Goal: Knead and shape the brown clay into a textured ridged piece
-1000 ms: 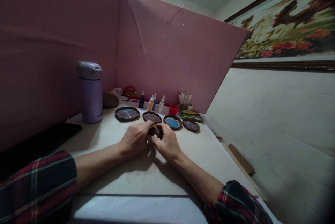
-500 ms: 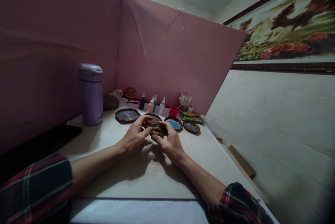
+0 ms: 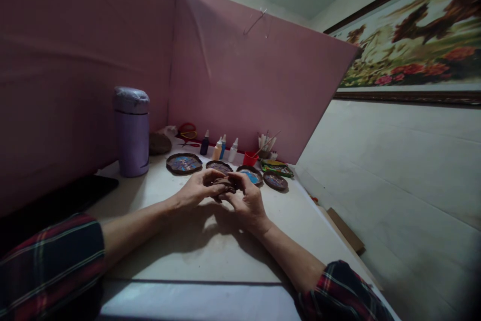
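Pink fabric-like panels (image 3: 244,75) stand behind and to the left of a white tabletop (image 3: 221,261), and a brown-framed painting of horses and flowers (image 3: 424,40) is cut off at the right edge. Partly hidden by the purple cylindrical flask with a greyish lid (image 3: 131,135) sits a rounded brown mass (image 3: 160,144); the flat black object at the left (image 3: 56,201) fades into shadow, too dark to make out. Fingers also cover the near edge of a dark-rimmed round dish with purplish contents (image 3: 219,166) and part of a brown-rimmed dish with a bright blue inside (image 3: 252,176).

Both forearms reach forward from dark plaid sleeves, which the lower part of the view crops, and converge above the middle of the tabletop. Between them, raised over their shadows, is a small dark brown lump, seemingly clay (image 3: 224,186), its exact shape hard to read behind the fingertips. The left hand (image 3: 197,190) pinches its left side, thumb nearest the viewer and fingers arched over; the right hand (image 3: 247,202) grips the opposite side, fingers curled above and thumb below
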The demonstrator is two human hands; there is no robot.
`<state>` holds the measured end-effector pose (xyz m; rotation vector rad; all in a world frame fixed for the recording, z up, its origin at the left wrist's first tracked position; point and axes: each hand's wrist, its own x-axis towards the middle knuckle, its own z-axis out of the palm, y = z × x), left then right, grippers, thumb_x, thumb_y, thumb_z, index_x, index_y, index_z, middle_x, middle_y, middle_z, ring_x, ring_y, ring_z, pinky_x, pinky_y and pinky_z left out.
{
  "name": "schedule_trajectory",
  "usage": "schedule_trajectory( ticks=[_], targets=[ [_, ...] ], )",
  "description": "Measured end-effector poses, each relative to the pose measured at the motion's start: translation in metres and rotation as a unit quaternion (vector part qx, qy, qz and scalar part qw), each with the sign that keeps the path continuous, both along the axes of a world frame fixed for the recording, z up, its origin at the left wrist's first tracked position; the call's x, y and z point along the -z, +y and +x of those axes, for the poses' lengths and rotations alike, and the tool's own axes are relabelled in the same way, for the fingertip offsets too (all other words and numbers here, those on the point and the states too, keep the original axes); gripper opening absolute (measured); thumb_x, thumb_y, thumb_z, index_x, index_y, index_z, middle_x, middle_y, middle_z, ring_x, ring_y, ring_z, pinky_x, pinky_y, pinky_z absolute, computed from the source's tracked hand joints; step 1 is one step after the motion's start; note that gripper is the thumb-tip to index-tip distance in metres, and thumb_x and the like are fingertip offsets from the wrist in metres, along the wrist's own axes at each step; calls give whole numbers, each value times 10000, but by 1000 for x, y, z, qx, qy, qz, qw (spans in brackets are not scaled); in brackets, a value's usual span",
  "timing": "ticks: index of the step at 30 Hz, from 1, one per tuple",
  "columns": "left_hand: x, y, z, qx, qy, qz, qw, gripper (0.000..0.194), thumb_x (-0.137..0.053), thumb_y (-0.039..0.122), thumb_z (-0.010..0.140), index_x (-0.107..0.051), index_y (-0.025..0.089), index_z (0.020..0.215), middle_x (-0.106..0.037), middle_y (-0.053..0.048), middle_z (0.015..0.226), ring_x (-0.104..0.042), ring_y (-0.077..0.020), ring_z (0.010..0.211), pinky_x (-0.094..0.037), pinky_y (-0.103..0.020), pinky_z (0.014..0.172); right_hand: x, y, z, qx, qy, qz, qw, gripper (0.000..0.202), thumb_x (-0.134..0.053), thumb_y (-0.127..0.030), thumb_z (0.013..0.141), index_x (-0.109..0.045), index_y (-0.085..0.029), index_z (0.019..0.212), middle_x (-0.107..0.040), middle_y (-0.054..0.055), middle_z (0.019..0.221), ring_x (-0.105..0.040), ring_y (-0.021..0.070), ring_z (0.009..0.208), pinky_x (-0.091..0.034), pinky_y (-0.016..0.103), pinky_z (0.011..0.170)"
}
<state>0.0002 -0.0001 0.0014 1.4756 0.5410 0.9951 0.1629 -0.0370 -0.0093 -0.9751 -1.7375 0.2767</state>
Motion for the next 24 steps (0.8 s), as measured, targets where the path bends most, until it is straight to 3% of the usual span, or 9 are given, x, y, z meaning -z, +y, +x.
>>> schedule_trajectory(
  ticks=[2,5,8,14,21,24],
  targets=[
    [0,0,0,-7,-7,-6,1000,403,-725,312,686,-592,110,1009,-669,-113,1000,-630,-203,888,-488,-288,727,-1,1,1,14,-17,3,1000,478,-732,-228,660,-536,-185,1094,-623,62,1014,-597,197,908,-491,326,794],
    [1,2,-1,-14,-3,-13,1000,394,-694,359,715,-599,104,1000,-683,-107,930,-634,-164,744,-479,-265,638,-1,2,3,25,-34,-7,999,529,-744,-265,659,-522,-174,1131,-605,88,1053,-589,200,891,-496,293,690],
    [3,3,-1,-13,7,-4,1000,393,-704,362,700,-604,105,981,-684,-86,859,-609,-133,648,-469,-262,602,0,3,5,13,-45,-25,999,359,-665,-260,754,-555,-169,1083,-628,67,945,-589,169,787,-486,284,674],
    [5,7,-3,15,29,21,999,473,-742,291,653,-595,122,1069,-680,-102,962,-636,-175,774,-499,-301,675,1,7,11,-14,-74,-28,997,296,-637,-212,774,-588,-166,1062,-627,69,948,-581,182,835,-470,307,754],
    [3,8,-4,19,52,39,998,421,-730,264,646,-625,114,1025,-689,-105,996,-644,-198,875,-496,-303,746,-5,4,12,-35,-92,-32,995,291,-656,-251,767,-600,-162,1039,-628,68,930,-580,190,848,-461,311,755],
    [1,6,-4,6,88,102,991,335,-668,293,718,-635,124,1005,-692,-91,998,-642,-200,901,-493,-296,770,-5,3,11,-29,-102,-32,994,308,-701,-262,728,-614,-156,1003,-620,58,892,-571,180,802,-457,297,717]
  ],
)
